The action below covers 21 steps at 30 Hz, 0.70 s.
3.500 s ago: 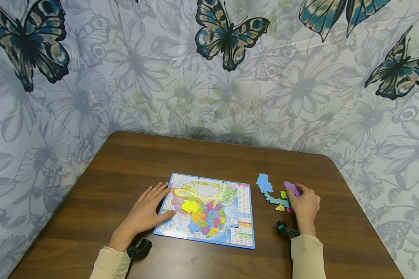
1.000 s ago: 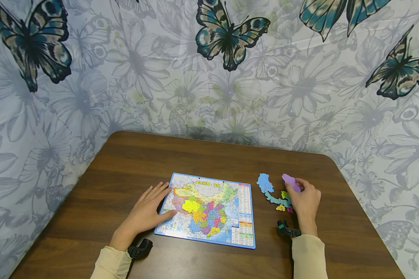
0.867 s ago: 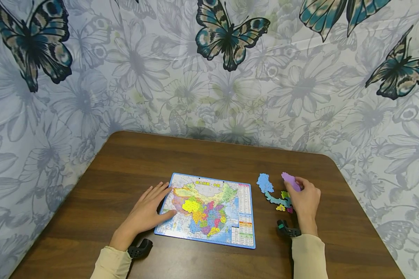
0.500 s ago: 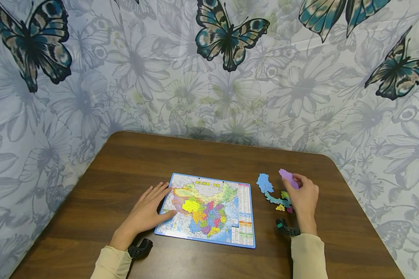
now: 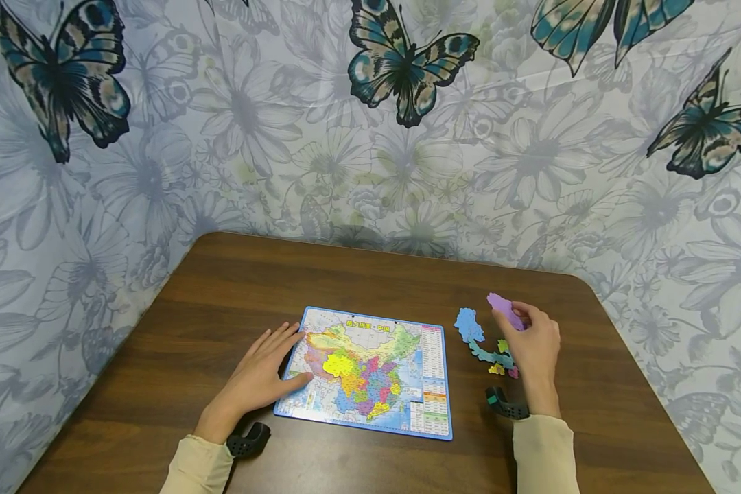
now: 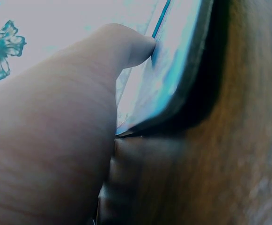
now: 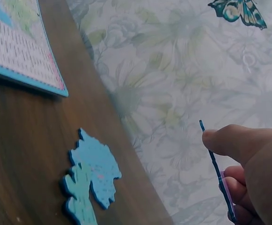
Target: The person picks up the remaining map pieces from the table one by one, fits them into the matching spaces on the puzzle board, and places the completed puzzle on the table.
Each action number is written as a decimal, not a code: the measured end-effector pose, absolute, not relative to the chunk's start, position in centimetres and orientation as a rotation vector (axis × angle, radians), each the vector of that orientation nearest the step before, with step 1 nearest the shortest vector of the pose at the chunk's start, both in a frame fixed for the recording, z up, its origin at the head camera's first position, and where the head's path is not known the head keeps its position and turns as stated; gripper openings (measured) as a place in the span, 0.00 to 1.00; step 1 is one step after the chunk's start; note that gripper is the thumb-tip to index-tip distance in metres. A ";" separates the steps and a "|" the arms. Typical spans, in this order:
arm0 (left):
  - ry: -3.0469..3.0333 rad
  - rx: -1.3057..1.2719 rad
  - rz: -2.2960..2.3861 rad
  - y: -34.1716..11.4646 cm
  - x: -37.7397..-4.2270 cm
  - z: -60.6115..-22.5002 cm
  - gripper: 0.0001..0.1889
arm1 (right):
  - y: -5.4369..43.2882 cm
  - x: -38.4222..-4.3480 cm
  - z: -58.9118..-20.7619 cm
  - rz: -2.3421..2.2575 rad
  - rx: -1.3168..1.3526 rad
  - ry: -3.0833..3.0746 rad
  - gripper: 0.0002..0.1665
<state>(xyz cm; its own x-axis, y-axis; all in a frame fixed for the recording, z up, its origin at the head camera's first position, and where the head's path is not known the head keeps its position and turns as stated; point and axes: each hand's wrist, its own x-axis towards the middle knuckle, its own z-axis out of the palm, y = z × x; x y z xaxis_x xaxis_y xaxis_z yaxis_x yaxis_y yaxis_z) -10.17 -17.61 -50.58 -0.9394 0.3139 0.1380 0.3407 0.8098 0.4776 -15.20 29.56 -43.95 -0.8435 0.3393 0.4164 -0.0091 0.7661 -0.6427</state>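
Observation:
A magnetic map puzzle board (image 5: 432, 425) with a blue rim lies on the table, coloured map pieces filling its middle. My left hand (image 5: 256, 374) rests on its left edge with fingers spread; in the left wrist view the thumb (image 6: 126, 44) lies on the board's corner area. Above the loose pieces at the right, my right hand (image 5: 534, 343) pinches a purple puzzle piece (image 5: 503, 309) between thumb and fingers. The right wrist view shows this purple piece (image 7: 224, 192) edge-on, raised off the table.
Loose puzzle pieces lie right of the board: a blue one (image 5: 468, 324), a long teal one (image 5: 484, 355), a yellow one (image 5: 497, 369), a green one (image 5: 503, 345) and a magenta one (image 5: 514, 372). The wooden table (image 5: 346, 274) ends at a butterfly-patterned backdrop (image 5: 253, 171).
My right hand has lifted the purple piece off the pile and moved it up and slightly left. My left hand has stayed on the board.

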 end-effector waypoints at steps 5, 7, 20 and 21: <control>-2.941 -0.535 -0.792 -17.6 -10.2 -50.6 0.46 | 28.9 -15.2 -43.5 0.914 -0.226 -2.417 0.27; -2.942 -0.536 -0.792 -17.6 -10.2 -50.5 0.46 | 28.6 -15.2 -43.3 0.923 -0.222 -2.414 0.26; -2.928 -0.539 -0.793 -17.6 -10.1 -50.4 0.46 | 27.1 -15.1 -42.7 0.957 -0.202 -2.436 0.27; -2.927 -0.538 -0.790 -17.6 -10.1 -50.4 0.46 | 27.0 -15.0 -42.7 0.964 -0.203 -2.444 0.27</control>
<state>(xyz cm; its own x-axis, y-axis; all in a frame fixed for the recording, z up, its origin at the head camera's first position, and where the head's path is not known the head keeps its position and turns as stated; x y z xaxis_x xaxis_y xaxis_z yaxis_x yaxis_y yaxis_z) -10.10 -17.63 -50.40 -0.9371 0.3157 0.1492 0.3479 0.8076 0.4761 -15.04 26.97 -42.69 -0.8635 0.3115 0.3966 -0.0432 0.7378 -0.6737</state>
